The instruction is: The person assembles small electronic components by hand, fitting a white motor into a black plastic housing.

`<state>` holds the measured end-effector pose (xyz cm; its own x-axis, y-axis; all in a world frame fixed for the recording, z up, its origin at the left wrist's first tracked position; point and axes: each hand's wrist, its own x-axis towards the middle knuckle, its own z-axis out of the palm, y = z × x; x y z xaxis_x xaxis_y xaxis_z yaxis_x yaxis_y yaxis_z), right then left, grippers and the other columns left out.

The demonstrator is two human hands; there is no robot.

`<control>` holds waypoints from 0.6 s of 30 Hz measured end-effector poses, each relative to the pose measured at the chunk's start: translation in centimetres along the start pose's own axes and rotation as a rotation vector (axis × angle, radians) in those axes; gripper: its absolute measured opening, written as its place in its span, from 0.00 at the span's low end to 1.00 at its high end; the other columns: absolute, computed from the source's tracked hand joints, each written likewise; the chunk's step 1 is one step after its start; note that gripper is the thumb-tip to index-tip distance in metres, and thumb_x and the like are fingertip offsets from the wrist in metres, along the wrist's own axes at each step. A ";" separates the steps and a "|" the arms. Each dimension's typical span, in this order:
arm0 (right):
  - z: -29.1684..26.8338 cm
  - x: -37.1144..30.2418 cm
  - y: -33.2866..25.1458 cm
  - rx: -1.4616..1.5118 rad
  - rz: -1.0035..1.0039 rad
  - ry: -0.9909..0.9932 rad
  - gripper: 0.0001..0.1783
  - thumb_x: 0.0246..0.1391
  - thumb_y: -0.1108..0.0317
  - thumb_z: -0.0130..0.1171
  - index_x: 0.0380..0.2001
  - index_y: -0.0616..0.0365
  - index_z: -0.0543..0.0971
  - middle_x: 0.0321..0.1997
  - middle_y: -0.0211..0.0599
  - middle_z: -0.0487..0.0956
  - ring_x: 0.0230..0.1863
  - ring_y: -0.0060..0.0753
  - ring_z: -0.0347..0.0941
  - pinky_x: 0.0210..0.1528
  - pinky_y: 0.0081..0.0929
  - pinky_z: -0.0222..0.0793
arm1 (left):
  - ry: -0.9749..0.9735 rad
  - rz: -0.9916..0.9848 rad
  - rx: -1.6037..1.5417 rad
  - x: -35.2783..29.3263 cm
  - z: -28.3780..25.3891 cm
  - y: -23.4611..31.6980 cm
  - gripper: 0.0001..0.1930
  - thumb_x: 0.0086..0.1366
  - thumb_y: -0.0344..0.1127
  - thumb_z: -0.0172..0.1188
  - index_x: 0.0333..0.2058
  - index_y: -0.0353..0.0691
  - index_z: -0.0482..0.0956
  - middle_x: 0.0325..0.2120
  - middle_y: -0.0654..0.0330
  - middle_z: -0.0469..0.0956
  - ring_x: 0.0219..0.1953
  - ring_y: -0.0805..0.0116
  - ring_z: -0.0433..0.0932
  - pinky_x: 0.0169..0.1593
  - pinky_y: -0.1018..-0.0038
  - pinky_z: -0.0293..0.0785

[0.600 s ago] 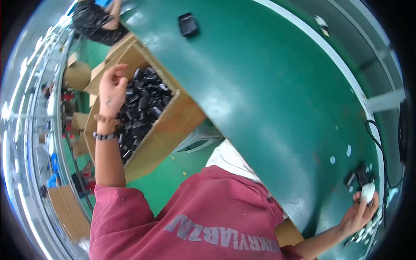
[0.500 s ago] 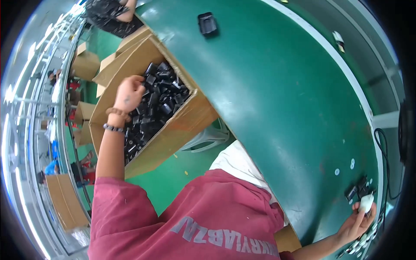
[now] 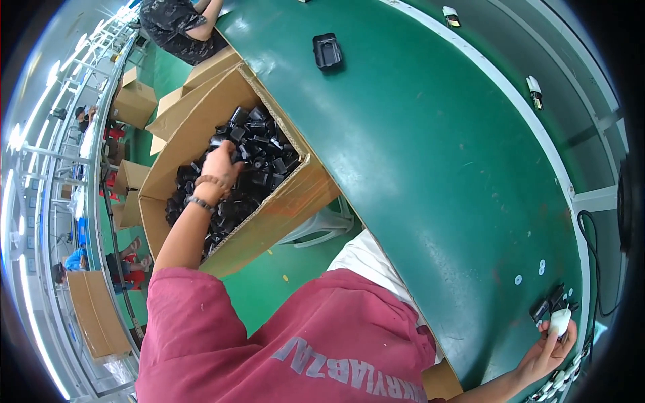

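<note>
A green worktable stretched right of an open cardboard box at ten o'clock.
Inside, black plastic parts lay beneath the left hand, its grip unclear; at four o'clock, the right hand pinched a white plastic casing.

The parts are black, carton brown, handheld piece white, tabletop green.

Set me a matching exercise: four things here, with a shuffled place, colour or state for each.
1. left hand
2. right hand
3. black open tray
4. shirt

A. maroon with pale lettering
B. gripping a small white piece
C. lying on the green table
D. at the black parts in an open cardboard box

Pairs: 1-D, 2-B, 3-C, 4-A
</note>
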<state>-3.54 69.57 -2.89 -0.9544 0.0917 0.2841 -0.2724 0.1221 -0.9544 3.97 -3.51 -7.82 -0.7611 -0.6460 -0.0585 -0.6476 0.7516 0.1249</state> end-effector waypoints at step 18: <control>7.6 -2.4 -4.3 0.026 -0.002 0.111 0.31 0.42 0.77 0.63 0.52 0.66 0.66 0.40 0.50 0.75 0.32 0.38 0.77 0.31 0.29 0.77 | -0.439 1.209 -1.557 -8.8 -5.7 28.0 0.20 0.51 0.19 0.67 0.45 0.29 0.76 0.43 0.48 0.74 0.50 0.52 0.75 0.54 0.61 0.72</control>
<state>-0.98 61.31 -0.12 -0.9347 0.2009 0.2932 -0.2788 0.0972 -0.9554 -7.24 22.47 1.82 -0.8064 0.2537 0.5341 0.4969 -0.1990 0.8447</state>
